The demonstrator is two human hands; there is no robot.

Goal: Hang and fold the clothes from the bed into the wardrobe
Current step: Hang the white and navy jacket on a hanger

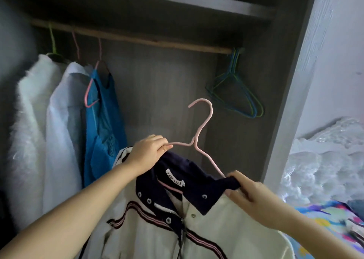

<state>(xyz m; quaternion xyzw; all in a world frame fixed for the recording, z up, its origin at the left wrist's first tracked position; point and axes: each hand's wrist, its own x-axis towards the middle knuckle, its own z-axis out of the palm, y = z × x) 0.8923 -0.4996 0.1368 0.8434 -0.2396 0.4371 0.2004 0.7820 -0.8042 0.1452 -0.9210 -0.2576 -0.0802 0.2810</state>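
A cream shirt (216,229) with a navy collar and striped trim hangs on a pink wire hanger (202,125), held up in front of the open wardrobe. My left hand (149,150) grips the hanger's left arm together with the collar. My right hand (250,195) pinches the right end of the collar over the hanger's other arm. The hook points up and left, below the wooden rail (137,40).
On the rail's left hang a fluffy white coat (29,111), a white shirt (63,125) and a blue dress (104,121). Several spare wire hangers (236,93) hang at its right end. A shelf (177,1) sits above. The bed (325,160) with patterned cloth (331,219) lies right.
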